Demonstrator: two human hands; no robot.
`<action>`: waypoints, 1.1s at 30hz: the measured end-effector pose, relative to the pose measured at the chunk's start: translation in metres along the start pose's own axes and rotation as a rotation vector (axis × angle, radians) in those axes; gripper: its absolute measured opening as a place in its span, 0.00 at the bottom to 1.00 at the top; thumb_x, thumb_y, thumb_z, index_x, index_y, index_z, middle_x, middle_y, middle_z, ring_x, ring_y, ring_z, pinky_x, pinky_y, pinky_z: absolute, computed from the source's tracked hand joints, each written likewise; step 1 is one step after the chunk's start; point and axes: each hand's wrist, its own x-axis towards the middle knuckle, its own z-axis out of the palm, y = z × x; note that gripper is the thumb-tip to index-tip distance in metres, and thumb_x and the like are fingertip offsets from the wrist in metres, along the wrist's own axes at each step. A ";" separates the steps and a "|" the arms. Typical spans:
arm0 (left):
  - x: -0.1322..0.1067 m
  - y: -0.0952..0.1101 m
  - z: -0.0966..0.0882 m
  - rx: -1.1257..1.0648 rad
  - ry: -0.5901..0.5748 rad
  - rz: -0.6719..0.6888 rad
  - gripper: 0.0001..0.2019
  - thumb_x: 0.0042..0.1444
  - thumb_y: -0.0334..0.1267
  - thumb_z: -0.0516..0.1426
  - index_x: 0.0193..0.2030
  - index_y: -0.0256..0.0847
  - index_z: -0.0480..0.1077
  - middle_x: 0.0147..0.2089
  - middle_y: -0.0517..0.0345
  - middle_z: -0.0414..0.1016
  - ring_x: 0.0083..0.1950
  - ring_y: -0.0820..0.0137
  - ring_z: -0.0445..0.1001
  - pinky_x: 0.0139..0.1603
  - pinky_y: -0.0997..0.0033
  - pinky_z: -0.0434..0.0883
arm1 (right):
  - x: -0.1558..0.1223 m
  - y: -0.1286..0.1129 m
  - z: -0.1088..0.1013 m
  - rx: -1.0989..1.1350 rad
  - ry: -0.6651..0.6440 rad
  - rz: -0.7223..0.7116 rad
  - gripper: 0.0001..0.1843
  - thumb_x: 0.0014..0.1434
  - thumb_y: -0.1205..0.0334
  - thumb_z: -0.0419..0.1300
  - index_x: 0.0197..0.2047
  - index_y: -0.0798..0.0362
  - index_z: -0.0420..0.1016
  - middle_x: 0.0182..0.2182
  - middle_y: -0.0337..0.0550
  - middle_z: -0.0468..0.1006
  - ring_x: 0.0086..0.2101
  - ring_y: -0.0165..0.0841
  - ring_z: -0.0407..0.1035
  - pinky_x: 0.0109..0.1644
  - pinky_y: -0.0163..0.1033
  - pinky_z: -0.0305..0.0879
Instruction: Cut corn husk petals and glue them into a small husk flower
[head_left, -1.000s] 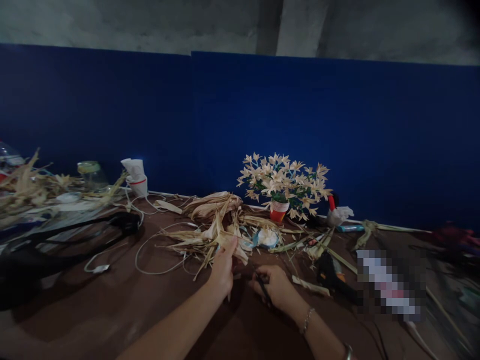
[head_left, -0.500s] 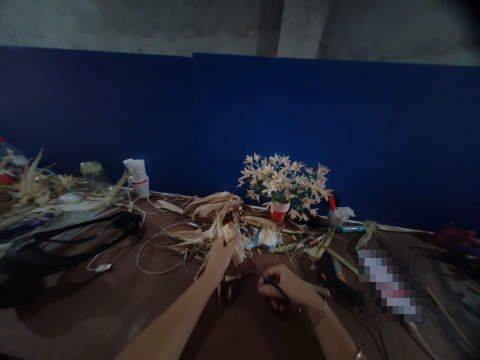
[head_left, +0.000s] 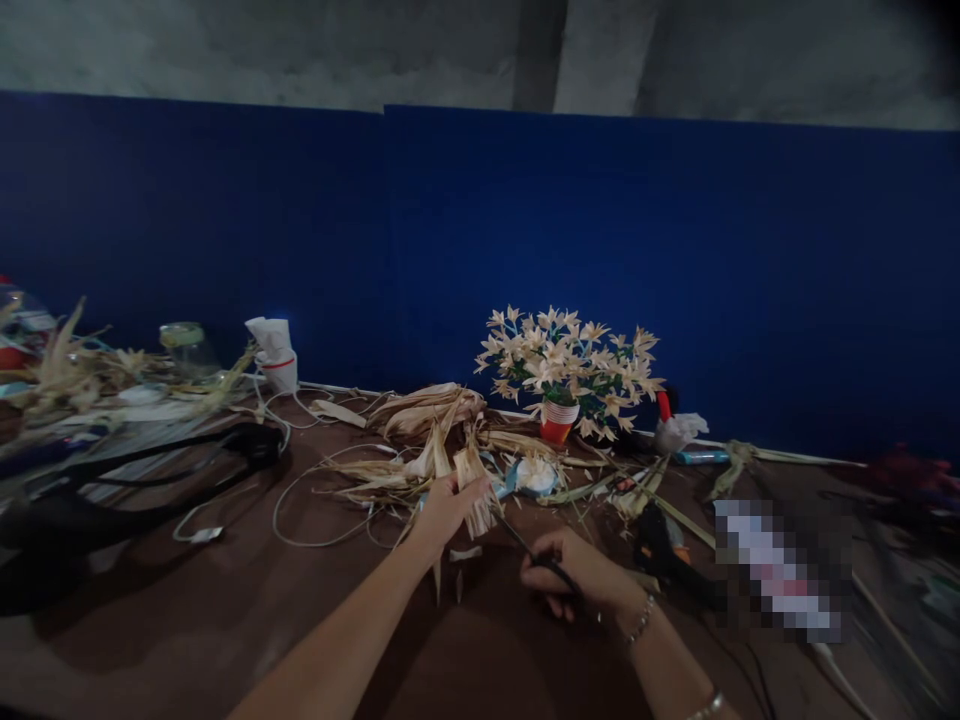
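My left hand (head_left: 444,512) is closed on a pale strip of corn husk (head_left: 474,492), pinched between thumb and fingers, its lower edge cut into a fringe. Scissors (head_left: 551,568) with dark handles are in my right hand (head_left: 570,575), their blades pointing up and left toward the husk's lower right side. Whether the blades touch the husk is hard to make out. Small husk scraps (head_left: 460,585) lie on the brown table below. Behind my hands are dried husks (head_left: 431,410) and a light blue roll (head_left: 534,478) with pale bits in it.
Husk flowers (head_left: 559,360) stand in a red and white cup (head_left: 559,422) at the back. A dark glue gun (head_left: 664,545) lies at right, near a blurred-out block (head_left: 780,570). On the left are a black strap (head_left: 247,445), a white cable (head_left: 281,510) and a jar (head_left: 187,350).
The husk strip now stands more upright and shows more of its face in my left hand. My right hand with the scissors has shifted slightly right.
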 end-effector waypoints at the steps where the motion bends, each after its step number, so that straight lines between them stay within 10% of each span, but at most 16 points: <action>1: 0.000 0.000 0.000 0.015 -0.035 0.002 0.13 0.37 0.43 0.64 0.27 0.34 0.73 0.21 0.57 0.73 0.21 0.71 0.69 0.24 0.75 0.64 | 0.000 0.000 0.000 -0.002 -0.003 -0.001 0.17 0.45 0.52 0.61 0.31 0.58 0.69 0.11 0.29 0.65 0.11 0.20 0.57 0.14 0.25 0.55; 33: 0.000 -0.007 -0.001 0.051 -0.135 -0.053 0.12 0.37 0.44 0.64 0.26 0.37 0.74 0.22 0.56 0.75 0.21 0.70 0.69 0.23 0.74 0.65 | -0.005 -0.009 -0.002 -0.182 0.055 0.090 0.11 0.46 0.56 0.59 0.28 0.56 0.69 0.10 0.29 0.63 0.10 0.21 0.56 0.12 0.24 0.51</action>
